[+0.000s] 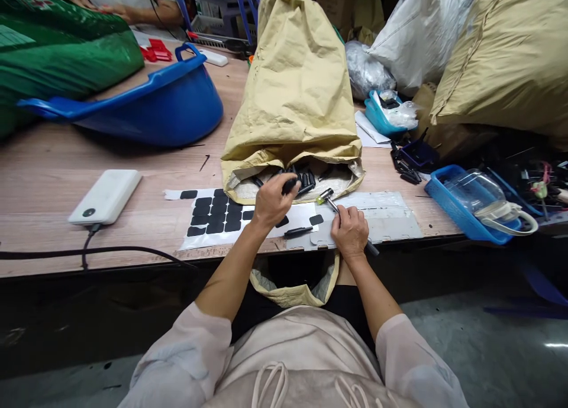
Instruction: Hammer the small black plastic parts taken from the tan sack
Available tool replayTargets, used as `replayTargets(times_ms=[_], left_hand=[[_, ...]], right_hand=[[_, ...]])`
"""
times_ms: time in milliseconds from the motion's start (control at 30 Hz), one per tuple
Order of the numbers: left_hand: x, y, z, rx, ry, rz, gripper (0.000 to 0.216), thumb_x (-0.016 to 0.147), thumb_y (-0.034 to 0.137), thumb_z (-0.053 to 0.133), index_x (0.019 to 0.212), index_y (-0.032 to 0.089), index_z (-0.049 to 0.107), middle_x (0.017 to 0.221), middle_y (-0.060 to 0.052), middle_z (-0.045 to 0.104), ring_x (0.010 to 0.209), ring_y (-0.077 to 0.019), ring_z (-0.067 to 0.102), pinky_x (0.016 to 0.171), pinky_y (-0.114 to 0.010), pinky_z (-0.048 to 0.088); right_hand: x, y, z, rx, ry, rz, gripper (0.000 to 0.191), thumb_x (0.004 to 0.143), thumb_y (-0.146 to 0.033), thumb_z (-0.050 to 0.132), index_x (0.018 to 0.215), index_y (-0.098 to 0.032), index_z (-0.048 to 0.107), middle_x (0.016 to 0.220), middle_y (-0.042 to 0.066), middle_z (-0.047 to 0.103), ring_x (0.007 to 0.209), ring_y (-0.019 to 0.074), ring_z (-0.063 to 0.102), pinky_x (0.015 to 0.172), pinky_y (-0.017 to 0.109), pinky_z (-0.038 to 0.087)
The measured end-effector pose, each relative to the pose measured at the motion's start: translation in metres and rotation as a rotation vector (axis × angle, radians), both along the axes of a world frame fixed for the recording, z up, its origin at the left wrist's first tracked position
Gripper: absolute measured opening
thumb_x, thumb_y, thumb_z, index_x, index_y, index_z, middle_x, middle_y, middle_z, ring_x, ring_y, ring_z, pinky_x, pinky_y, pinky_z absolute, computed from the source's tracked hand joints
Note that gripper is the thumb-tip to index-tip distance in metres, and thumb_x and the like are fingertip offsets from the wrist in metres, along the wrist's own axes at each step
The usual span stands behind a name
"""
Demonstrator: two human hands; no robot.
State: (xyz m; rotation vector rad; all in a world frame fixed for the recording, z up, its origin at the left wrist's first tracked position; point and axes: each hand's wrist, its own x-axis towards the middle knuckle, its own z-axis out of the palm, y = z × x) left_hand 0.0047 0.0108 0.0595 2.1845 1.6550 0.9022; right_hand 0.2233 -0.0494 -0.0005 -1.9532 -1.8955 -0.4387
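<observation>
My left hand (271,200) is closed round a small black plastic part (289,185) at the mouth of a tan paper sack (296,94) that lies open toward me, with several more black parts (306,180) inside. My right hand (349,232) grips a small hammer (327,198) by its handle, head pointing toward the sack. Between the hands a loose black part (298,232) lies on a white backing sheet (197,236) that carries several black adhesive pads (216,214).
A blue basin (151,103), a green sack (53,47) and a white power bank (105,196) with its cable stand to the left. Blue baskets (465,210), more sacks and clutter fill the right. Another person's arm (133,9) shows at the far left. A tan bag (295,284) hangs below the table edge.
</observation>
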Motion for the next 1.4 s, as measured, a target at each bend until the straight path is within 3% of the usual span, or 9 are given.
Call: replayTargets(times_ms=[133, 233, 333, 667, 833, 1000, 1167, 1333, 1400], left_hand=[[0.003, -0.063, -0.023, -0.025, 0.229, -0.294, 0.035, 0.101, 0.034, 0.053, 0.132, 0.028, 0.068, 0.105, -0.011, 0.072, 0.098, -0.0274, 0.065, 0.086, -0.041, 0.054], [0.011, -0.086, -0.043, -0.042, 0.407, -0.363, 0.034, 0.100, 0.022, 0.050, 0.127, 0.029, 0.070, 0.099, -0.011, 0.069, 0.090, -0.0272, 0.064, 0.077, -0.040, 0.052], [0.012, -0.081, -0.049, -0.053, 0.438, -0.344, 0.034, 0.099, 0.020, 0.051, 0.127, 0.029, 0.068, 0.102, -0.010, 0.067, 0.094, -0.0262, 0.063, 0.077, -0.037, 0.052], [0.006, -0.017, -0.036, 0.043, 0.384, -0.185, 0.040, 0.096, 0.018, 0.058, 0.135, 0.024, 0.067, 0.118, -0.012, 0.067, 0.108, -0.0305, 0.060, 0.087, -0.040, 0.047], [-0.002, -0.038, -0.055, 0.113, 0.275, -0.060, 0.036, 0.098, 0.024, 0.061, 0.134, 0.022, 0.067, 0.099, -0.010, 0.069, 0.098, -0.0300, 0.060, 0.084, -0.041, 0.045], [-0.001, -0.054, -0.069, 0.100, 0.206, -0.076, 0.040, 0.099, 0.048, 0.064, 0.126, 0.018, 0.064, 0.108, -0.012, 0.069, 0.099, -0.0292, 0.059, 0.086, -0.040, 0.045], [0.006, -0.042, -0.065, 0.053, 0.277, -0.038, 0.025, 0.102, 0.034, 0.059, 0.118, 0.018, 0.068, 0.109, -0.013, 0.065, 0.101, -0.0309, 0.056, 0.085, -0.041, 0.044], [0.006, -0.040, -0.062, 0.156, 0.223, 0.079, 0.030, 0.103, 0.031, 0.056, 0.129, 0.023, 0.070, 0.101, -0.013, 0.062, 0.096, -0.0302, 0.055, 0.083, -0.042, 0.042], [0.004, -0.044, -0.064, 0.193, 0.191, -0.017, 0.033, 0.104, 0.032, 0.057, 0.133, 0.024, 0.070, 0.097, -0.011, 0.062, 0.092, -0.0276, 0.056, 0.082, -0.040, 0.043]], right_hand=[[0.000, 0.000, 0.002, -0.019, -0.004, 0.003, 0.029, 0.097, -0.022, 0.052, 0.120, -0.020, 0.070, 0.099, 0.009, 0.061, 0.093, 0.0248, 0.047, 0.074, 0.035, 0.031], [0.000, 0.000, 0.003, -0.030, -0.010, -0.002, 0.030, 0.098, -0.023, 0.053, 0.121, -0.020, 0.070, 0.099, 0.009, 0.061, 0.093, 0.0249, 0.048, 0.074, 0.035, 0.031], [0.000, 0.000, 0.003, -0.020, -0.017, -0.009, 0.029, 0.098, -0.023, 0.053, 0.120, -0.021, 0.071, 0.098, 0.009, 0.062, 0.092, 0.0251, 0.048, 0.074, 0.035, 0.031], [0.001, 0.000, 0.001, -0.008, -0.021, -0.012, 0.028, 0.098, -0.023, 0.054, 0.120, -0.020, 0.071, 0.099, 0.009, 0.062, 0.093, 0.0246, 0.048, 0.076, 0.035, 0.032], [0.001, 0.000, 0.001, 0.008, -0.020, 0.002, 0.028, 0.097, -0.023, 0.054, 0.120, -0.021, 0.071, 0.098, 0.008, 0.062, 0.092, 0.0246, 0.047, 0.075, 0.035, 0.032], [0.002, 0.000, 0.000, 0.005, 0.003, 0.005, 0.028, 0.099, -0.023, 0.052, 0.119, -0.021, 0.071, 0.099, 0.009, 0.062, 0.092, 0.0246, 0.047, 0.075, 0.035, 0.032], [0.003, 0.001, -0.001, 0.014, 0.013, 0.007, 0.027, 0.098, -0.024, 0.053, 0.118, -0.021, 0.071, 0.098, 0.009, 0.061, 0.092, 0.0243, 0.047, 0.075, 0.035, 0.032], [0.003, 0.000, -0.001, 0.009, 0.033, 0.004, 0.027, 0.099, -0.025, 0.053, 0.118, -0.021, 0.071, 0.098, 0.009, 0.061, 0.092, 0.0242, 0.046, 0.076, 0.035, 0.032], [0.003, 0.000, -0.001, 0.009, 0.042, 0.005, 0.026, 0.099, -0.025, 0.053, 0.117, -0.021, 0.071, 0.098, 0.009, 0.061, 0.093, 0.0243, 0.047, 0.076, 0.035, 0.032]])
